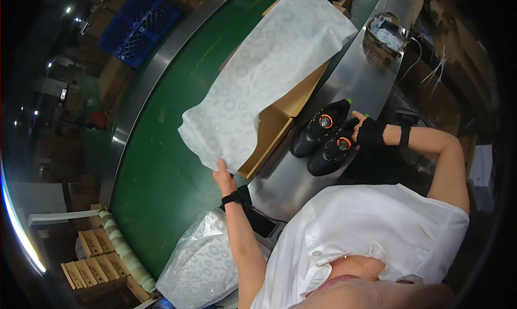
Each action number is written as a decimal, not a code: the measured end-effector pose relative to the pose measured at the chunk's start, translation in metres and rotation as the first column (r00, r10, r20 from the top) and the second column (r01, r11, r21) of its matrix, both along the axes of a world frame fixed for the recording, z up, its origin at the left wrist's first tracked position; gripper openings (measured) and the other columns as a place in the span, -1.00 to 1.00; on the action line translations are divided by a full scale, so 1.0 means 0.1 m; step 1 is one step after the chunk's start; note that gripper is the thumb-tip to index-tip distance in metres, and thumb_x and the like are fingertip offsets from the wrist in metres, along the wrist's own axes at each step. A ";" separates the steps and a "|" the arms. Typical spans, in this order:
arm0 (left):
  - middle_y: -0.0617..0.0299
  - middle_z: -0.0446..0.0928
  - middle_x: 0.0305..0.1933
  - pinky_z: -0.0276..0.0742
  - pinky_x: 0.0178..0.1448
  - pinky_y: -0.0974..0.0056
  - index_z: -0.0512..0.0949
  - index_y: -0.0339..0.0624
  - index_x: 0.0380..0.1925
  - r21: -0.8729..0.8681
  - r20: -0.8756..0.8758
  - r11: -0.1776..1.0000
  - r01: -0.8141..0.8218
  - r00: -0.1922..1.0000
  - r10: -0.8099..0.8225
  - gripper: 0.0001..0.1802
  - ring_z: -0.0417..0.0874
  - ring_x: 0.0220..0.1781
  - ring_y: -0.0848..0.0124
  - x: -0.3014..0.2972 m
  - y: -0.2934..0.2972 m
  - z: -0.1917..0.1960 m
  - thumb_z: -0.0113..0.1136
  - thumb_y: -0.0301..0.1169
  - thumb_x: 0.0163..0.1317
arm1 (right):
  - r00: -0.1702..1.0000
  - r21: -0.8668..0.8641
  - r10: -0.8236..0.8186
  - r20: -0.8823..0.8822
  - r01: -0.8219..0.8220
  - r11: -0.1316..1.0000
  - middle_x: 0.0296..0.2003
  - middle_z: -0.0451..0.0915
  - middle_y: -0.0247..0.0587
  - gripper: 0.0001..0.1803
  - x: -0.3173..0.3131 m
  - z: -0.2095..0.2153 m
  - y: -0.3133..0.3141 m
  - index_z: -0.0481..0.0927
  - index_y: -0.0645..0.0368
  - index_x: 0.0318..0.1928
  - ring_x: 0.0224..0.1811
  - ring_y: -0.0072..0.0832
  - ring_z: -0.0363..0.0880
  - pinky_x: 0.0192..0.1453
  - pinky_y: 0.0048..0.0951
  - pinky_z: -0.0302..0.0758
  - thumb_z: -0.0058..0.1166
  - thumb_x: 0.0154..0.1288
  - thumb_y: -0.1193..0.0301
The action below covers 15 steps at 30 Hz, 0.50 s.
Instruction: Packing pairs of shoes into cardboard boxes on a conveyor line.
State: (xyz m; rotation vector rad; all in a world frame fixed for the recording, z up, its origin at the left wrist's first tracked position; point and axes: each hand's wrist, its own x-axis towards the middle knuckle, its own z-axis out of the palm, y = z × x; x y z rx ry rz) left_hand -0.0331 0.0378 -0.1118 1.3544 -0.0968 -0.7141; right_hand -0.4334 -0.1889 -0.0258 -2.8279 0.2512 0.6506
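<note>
My left hand (223, 178) pinches the near corner of a large sheet of patterned white wrapping paper (242, 102). The sheet drapes over an open cardboard shoe box (283, 123), and one brown side of the box shows beneath it. To the right, a pair of black shoes stands on the metal ledge, each with an orange-ringed dial. My right hand (367, 130) is closed at the heel end of the nearer shoe (327, 157), index finger extended. The farther shoe (315, 131) rests beside it. Part of my right hand's grip is hidden. Both wrists wear black straps.
A green conveyor belt (167, 142) curves along the left, edged by a metal rail. Plastic-bagged patterned paper (202, 255) lies near my left forearm. A small box of packets (385, 37) sits on the metal ledge (353, 88). Stacked cartons (99, 271) and a blue crate (139, 26) stand beyond the belt.
</note>
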 end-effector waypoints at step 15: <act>0.02 0.43 -0.21 0.33 -0.13 0.36 0.30 -0.41 -0.14 0.219 0.668 0.974 -0.066 0.737 -0.100 -0.68 0.44 -0.23 0.35 -0.25 0.39 0.92 -0.03 -0.45 0.14 | 0.476 0.652 -0.838 0.266 0.551 0.520 -0.34 0.51 0.05 -0.54 2.97 -0.25 0.44 0.49 0.15 -0.22 -0.26 -0.15 0.50 -0.21 -0.28 0.42 -0.06 -0.07 0.09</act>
